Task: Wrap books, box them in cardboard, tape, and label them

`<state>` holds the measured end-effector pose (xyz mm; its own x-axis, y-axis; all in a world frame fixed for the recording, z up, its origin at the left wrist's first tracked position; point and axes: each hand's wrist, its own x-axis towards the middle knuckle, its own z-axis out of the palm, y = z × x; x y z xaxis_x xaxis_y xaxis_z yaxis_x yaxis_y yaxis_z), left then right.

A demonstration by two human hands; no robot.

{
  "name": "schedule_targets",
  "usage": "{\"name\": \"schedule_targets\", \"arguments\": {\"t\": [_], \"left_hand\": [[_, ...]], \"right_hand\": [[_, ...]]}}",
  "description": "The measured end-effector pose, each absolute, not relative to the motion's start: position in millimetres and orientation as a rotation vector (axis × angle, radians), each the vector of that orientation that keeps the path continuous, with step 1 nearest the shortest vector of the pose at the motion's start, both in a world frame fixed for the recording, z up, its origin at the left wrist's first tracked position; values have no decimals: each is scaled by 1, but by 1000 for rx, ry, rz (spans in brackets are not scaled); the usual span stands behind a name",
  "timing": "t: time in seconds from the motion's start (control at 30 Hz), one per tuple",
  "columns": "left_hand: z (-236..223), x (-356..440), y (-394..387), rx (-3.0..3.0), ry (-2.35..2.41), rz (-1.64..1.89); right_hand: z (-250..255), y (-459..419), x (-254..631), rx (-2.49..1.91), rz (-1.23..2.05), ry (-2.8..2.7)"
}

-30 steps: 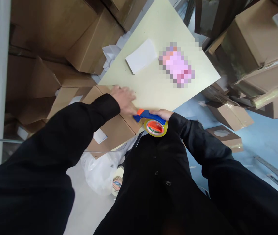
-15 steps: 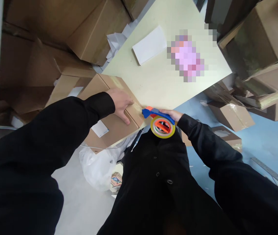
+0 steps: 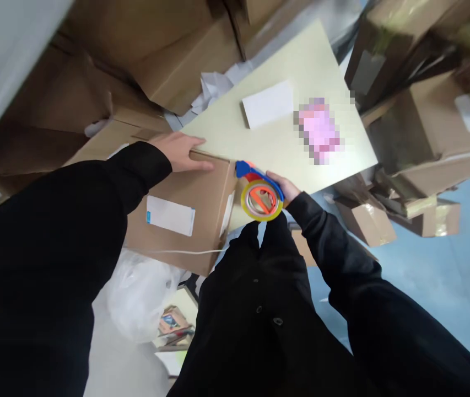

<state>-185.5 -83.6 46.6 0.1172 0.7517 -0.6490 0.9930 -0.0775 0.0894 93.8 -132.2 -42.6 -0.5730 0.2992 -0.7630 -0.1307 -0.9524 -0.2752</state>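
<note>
A cardboard box (image 3: 201, 193) stands on the near left part of the pale table (image 3: 321, 55), a white label (image 3: 171, 215) on the side that faces me. My left hand (image 3: 183, 153) rests at the box's upper far edge, thumb and fingers spread. In my right hand (image 3: 285, 187) is a blue and orange tape dispenser (image 3: 276, 186), gripped by its blue handle. It carries a wide roll of yellowish tape, and its blue head is close to the box's right edge; whether they touch I cannot tell.
A white flat pack (image 3: 268, 105) and a blurred-out pink item (image 3: 320, 131) lie farther up the table. Stacked cartons (image 3: 201, 60) crowd the back left, and more boxes (image 3: 445, 121) stand at the right. A clear plastic bag (image 3: 139, 298) hangs below the box.
The box has tipped or turned, so its labelled side now faces me more. My left hand has shifted from its taped top to the far edge. The dispenser stays in my right hand.
</note>
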Motion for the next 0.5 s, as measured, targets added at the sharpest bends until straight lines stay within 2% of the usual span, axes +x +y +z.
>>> {"name": "schedule_targets", "arguments": {"t": [0.1,0.2,0.37,0.5], "left_hand": [[72,-191,-82,2032,1723,-372],[88,-178,-109,2061,1646,-400],[84,-163,-155,2050,1559,-429],[69,-175,-156,2174,1552,-337]], "right_hand": [[-34,-59,72,-1386,2503,-448],[-23,-14,57,-1514,2446,-619],[-15,-6,52,-1625,2426,-731],[-4,-24,48,-1640,2321,-719]]}}
